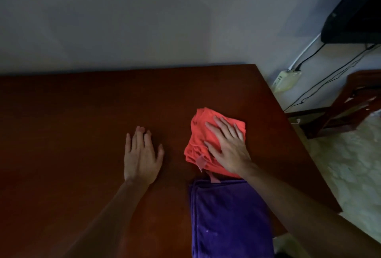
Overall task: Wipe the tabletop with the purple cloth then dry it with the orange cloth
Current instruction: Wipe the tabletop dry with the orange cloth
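A folded orange cloth [199, 134] lies on the dark brown tabletop [82, 113], right of centre. My right hand [226, 146] rests flat on top of it, fingers spread, pressing down without gripping. A folded purple cloth [226, 220] lies just in front of the orange one, near the table's front edge, partly under my right forearm. My left hand [142, 156] lies flat on the bare wood to the left of the cloths, fingers apart and holding nothing.
A grey wall runs along the table's far edge. Past the right edge are a white power strip [286, 79] with cables, a dark screen [354, 14] on the wall, a wooden chair [350, 103] and pale flooring.
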